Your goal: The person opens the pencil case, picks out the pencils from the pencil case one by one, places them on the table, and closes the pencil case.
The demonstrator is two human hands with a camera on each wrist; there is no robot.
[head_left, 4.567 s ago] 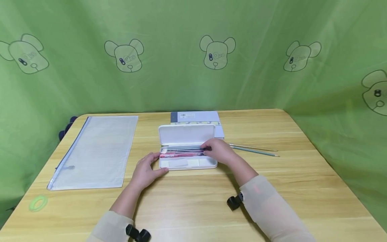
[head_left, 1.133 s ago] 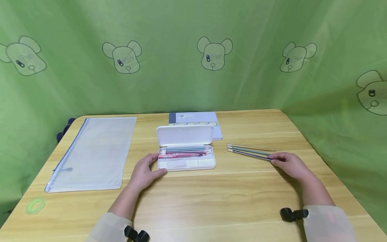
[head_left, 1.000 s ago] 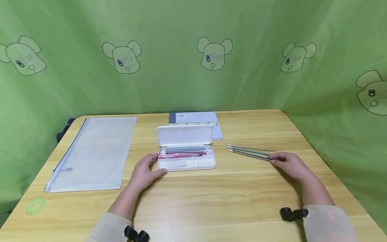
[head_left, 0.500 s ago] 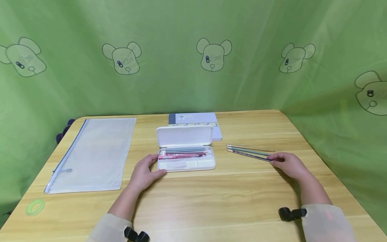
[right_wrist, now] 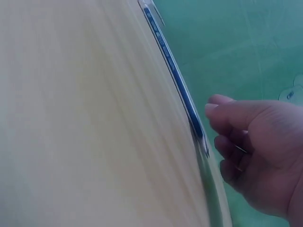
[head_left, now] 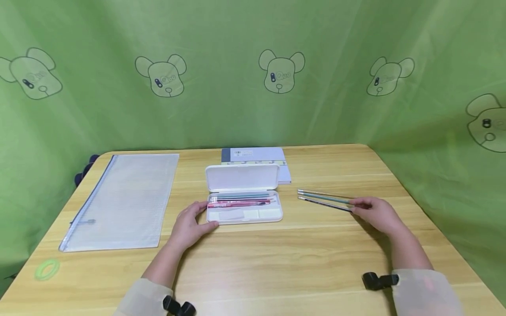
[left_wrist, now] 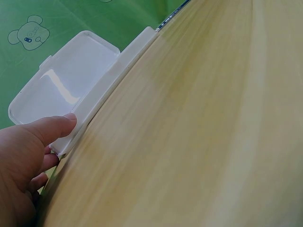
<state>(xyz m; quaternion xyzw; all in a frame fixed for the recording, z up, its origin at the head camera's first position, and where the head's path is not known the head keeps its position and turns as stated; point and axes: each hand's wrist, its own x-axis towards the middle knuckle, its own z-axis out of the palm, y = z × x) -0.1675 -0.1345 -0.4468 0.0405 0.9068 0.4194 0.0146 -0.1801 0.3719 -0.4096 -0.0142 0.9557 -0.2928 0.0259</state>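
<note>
A white pencil case (head_left: 272,213) stands with its lid up mid-table, several pencils and a red pen (head_left: 237,203) inside. At its left end my left hand (head_left: 189,224) grips the corner, thumb along the front wall and fingers round the side, as the left wrist view also shows. To the right, a dark blue pencil (head_left: 324,204), a green pencil (head_left: 326,197) and a brown pencil (head_left: 322,192) lie almost parallel. My right hand (head_left: 377,216) is at their pointed ends, fingers loosely bent. In the right wrist view the dark blue pencil (right_wrist: 173,71) lies apart from the fingertips.
Behind the case lies a pale blue notebook (head_left: 261,153), partly covered by the lid. A translucent zip pouch (head_left: 122,202) lies flat on the left. A light green ring (head_left: 47,269) sits near the table's left edge. Green curtains (head_left: 221,118) surround the wooden table.
The right hand carried the dark blue pencil from the case to beside the other two pencils. Its fingers have now come off it and shifted slightly left. The left hand stayed on the case.
</note>
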